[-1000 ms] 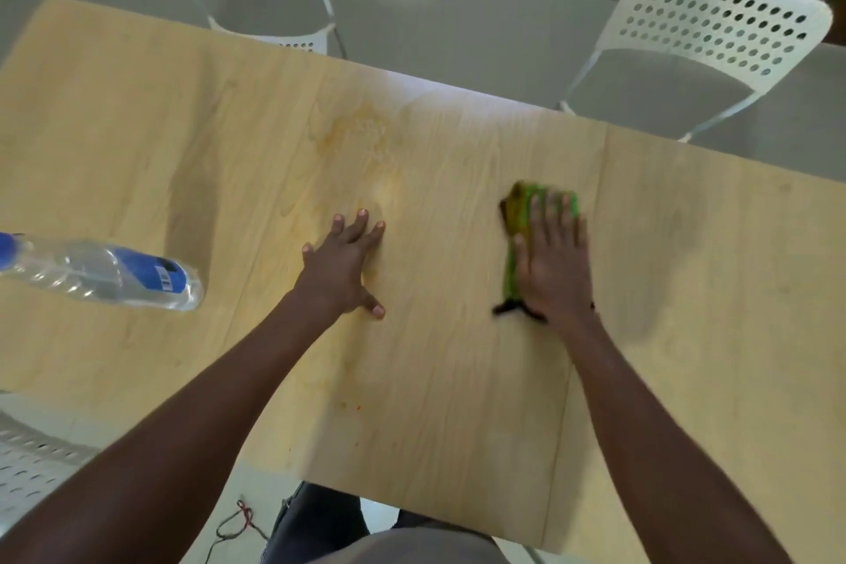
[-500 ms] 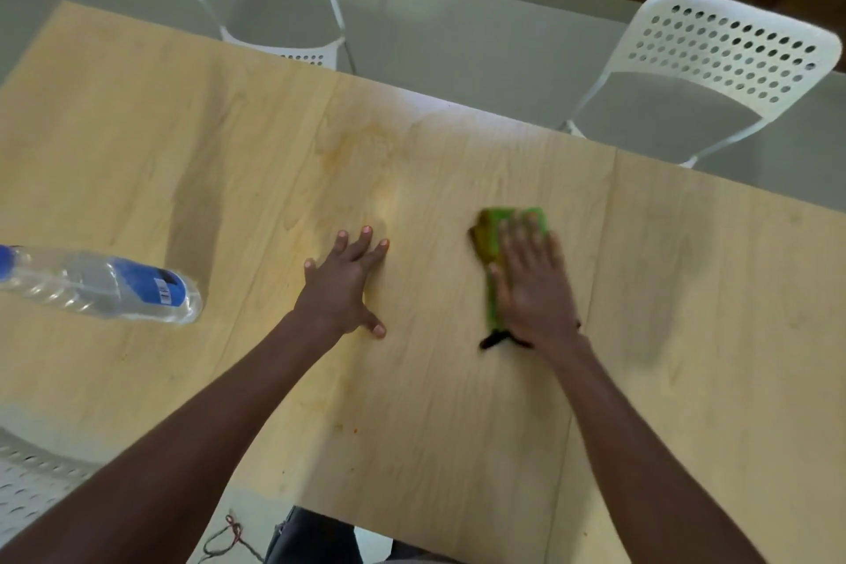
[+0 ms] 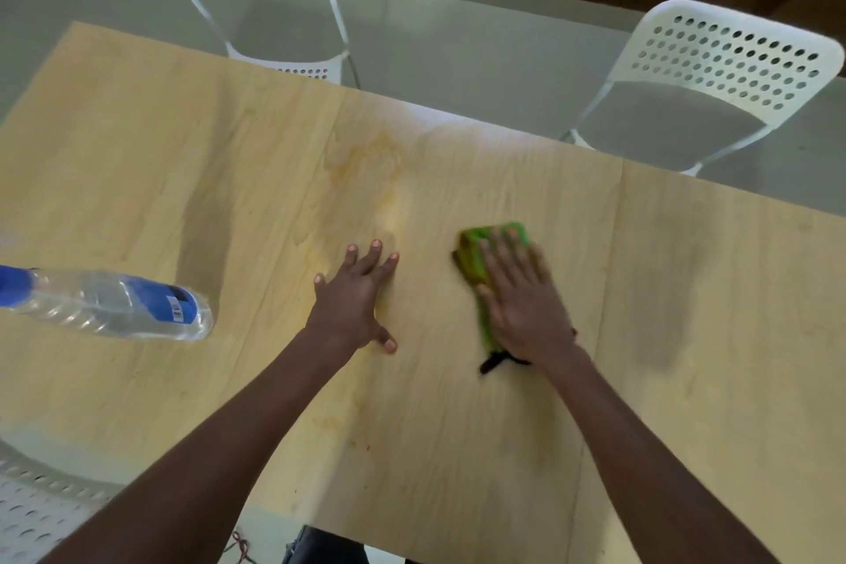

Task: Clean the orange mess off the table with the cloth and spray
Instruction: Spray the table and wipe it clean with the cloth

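While the bottle (image 3: 105,305) lies on its side far left on the desk (image 3: 137,160), our left hand (image 3: 355,300) rests flat, fingers spread, just below the orange stain (image 3: 366,160). Our right hand (image 3: 522,298) presses the cloth (image 3: 476,261) with straight fingers, well right of that stain. We judge wiping here could miss or smear the orange, and a bump could roll the bottle off.

**Open tabletop, three things in the way**

The table (image 3: 686,289) lies bare right of the cloth (image 3: 476,261) and toward its far edge. The flat left hand (image 3: 355,300) blocks the centre, beside the orange stain (image 3: 366,165). A lying bottle (image 3: 110,305) occupies the left side.
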